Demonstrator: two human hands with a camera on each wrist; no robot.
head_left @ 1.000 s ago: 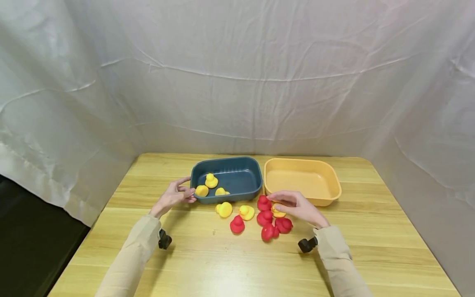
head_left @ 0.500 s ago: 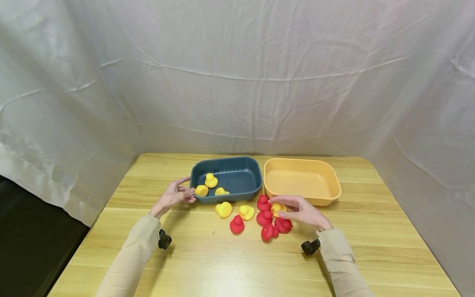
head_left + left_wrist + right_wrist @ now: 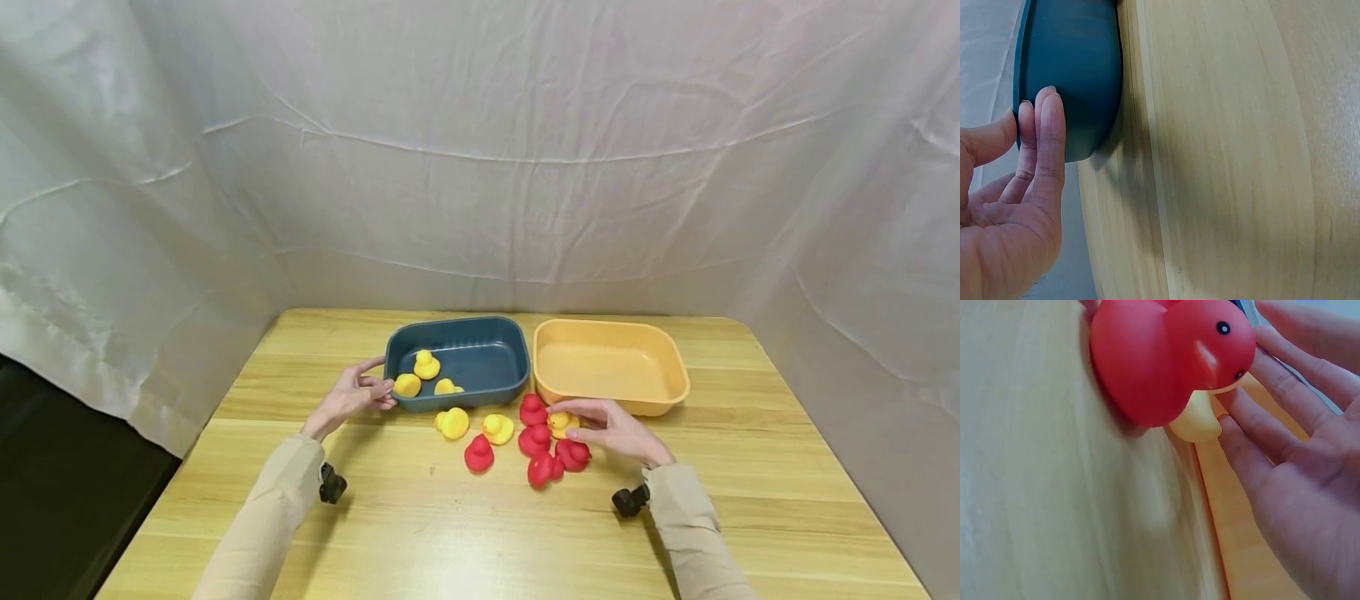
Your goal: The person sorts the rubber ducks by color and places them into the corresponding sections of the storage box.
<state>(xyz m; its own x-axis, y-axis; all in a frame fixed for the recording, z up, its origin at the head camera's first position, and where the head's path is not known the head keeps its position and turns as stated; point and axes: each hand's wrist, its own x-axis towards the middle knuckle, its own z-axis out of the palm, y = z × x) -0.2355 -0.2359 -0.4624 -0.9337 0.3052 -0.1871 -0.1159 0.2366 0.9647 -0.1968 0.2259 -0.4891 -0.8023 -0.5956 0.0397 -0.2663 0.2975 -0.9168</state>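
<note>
My left hand [image 3: 348, 404] grips the end of a dark blue tray [image 3: 465, 402], thumb at the rim and fingers along the outer wall [image 3: 1088, 122]. Inside that tray lie three yellow rubber ducks [image 3: 427, 364]. My right hand [image 3: 615, 432] reaches over a yellow rubber duck [image 3: 559, 422], its thumb and fingers apart on either side. In the right wrist view the fingers are fairly straight, with fingertips right at the yellow duck [image 3: 1194, 419]; a red rubber duck [image 3: 1138, 359] partly hides it. Several red ducks [image 3: 535, 440] crowd close around.
An orange tray [image 3: 611, 367] stands right of the blue one, just behind the right hand. Two more yellow ducks [image 3: 453, 423] and a red duck [image 3: 479, 454] lie in front of the blue tray. White cloth [image 3: 480, 208] hangs behind the wooden table [image 3: 420, 533].
My right hand has shifted slightly right and toward me; its thumb has drawn back off the yellow duck, showing more of it. The left hand keeps its grip on the tray.
</note>
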